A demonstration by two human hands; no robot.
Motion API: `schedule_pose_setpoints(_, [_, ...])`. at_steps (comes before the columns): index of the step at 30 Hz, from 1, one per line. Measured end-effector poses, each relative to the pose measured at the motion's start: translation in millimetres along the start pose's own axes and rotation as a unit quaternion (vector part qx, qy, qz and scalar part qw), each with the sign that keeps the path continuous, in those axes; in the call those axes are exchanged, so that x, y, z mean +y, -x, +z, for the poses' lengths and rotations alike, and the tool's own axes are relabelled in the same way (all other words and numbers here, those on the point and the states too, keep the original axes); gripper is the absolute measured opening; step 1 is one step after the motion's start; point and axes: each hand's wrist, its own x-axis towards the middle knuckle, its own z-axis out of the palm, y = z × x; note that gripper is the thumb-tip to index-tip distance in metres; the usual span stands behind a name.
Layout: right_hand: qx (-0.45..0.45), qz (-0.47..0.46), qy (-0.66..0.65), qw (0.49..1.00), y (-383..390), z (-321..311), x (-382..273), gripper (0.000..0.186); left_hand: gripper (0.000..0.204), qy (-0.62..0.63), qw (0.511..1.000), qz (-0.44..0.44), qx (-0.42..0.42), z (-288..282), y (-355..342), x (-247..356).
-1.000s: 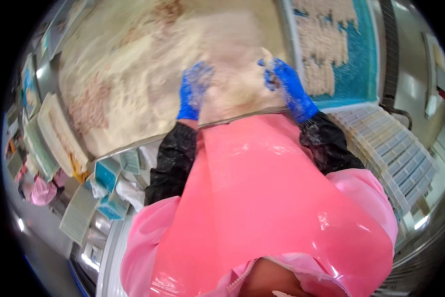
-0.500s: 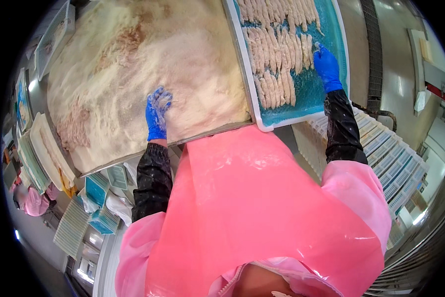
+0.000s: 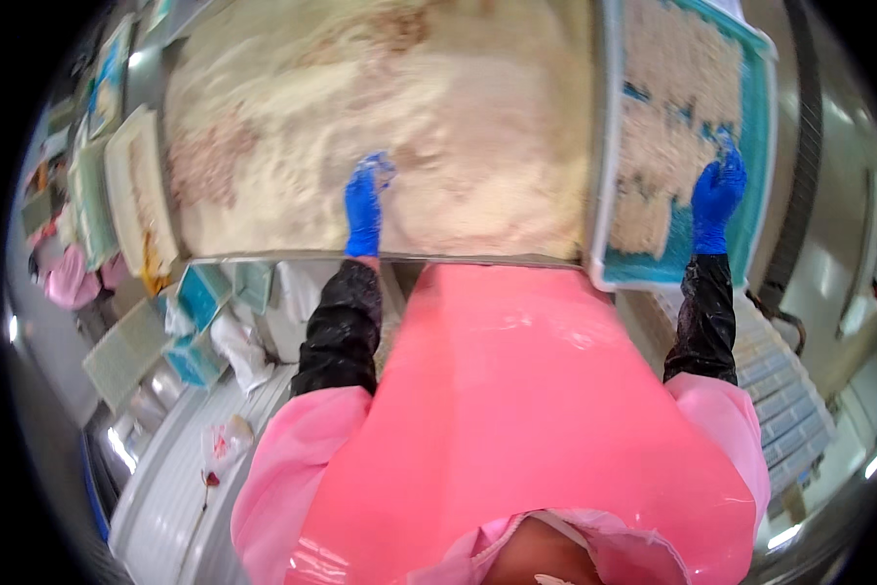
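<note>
My left hand (image 3: 365, 207), in a blue glove dusted with flour, is over a wide bed of pale flour or breading (image 3: 497, 146). Its fingers look loosely apart, with nothing visible in them. My right hand (image 3: 719, 200), gloved in blue too, is over a white-rimmed tray (image 3: 609, 185) with a blue-green bottom. Its fingers bend together beside the right end of the middle row; blur hides what is between them. Pale coated strips (image 3: 658, 136), side by side in rows, cover much of the tray.
Pinkish-brown lumps (image 3: 209, 161) show in the breading at left. A metal rim (image 3: 477, 260) edges the bed near my pink apron (image 3: 516, 390). Stacked white trays (image 3: 779, 390) stand lower right. Blue-green baskets (image 3: 202, 292) and a metal surface (image 3: 180, 487) are lower left.
The whole view has shifted and turned, and the picture is more blurred. My right hand has moved slightly nearer along the tray; my left stays over the breading.
</note>
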Motion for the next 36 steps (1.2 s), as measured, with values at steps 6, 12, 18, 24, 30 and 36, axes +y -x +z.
schedule_pose_setpoints(6, [-0.119, -0.072, -0.153, 0.978, -53, 195, -169, 0.037, 0.028, -0.019, 0.997, -0.074, -0.018, -29, -20, 9])
schedule_pose_setpoints(12, [-0.179, -0.018, -0.291, 0.940, -23, 307, -217, 0.032, 0.023, -0.017, 0.989, -0.135, -0.053, -39, -31, 3])
schedule_pose_setpoints(18, [-0.038, -0.187, -0.068, 0.979, -154, 334, -200, 0.031, 0.019, 0.007, 0.976, -0.194, -0.094, -32, -39, 19])
schedule_pose_setpoints(24, [-0.180, -0.254, 0.092, 0.946, -172, 326, -189, 0.036, 0.021, 0.014, 0.970, -0.214, -0.114, -42, -39, 17])
schedule_pose_setpoints(30, [-0.293, 0.160, -0.355, 0.873, -107, 294, -203, 0.025, 0.026, 0.034, 0.970, -0.199, -0.133, -45, -40, 2])
schedule_pose_setpoints(36, [-0.324, 0.444, -0.560, 0.620, -24, 248, -236, 0.024, 0.027, 0.033, 0.972, -0.205, -0.111, -44, -40, 11])
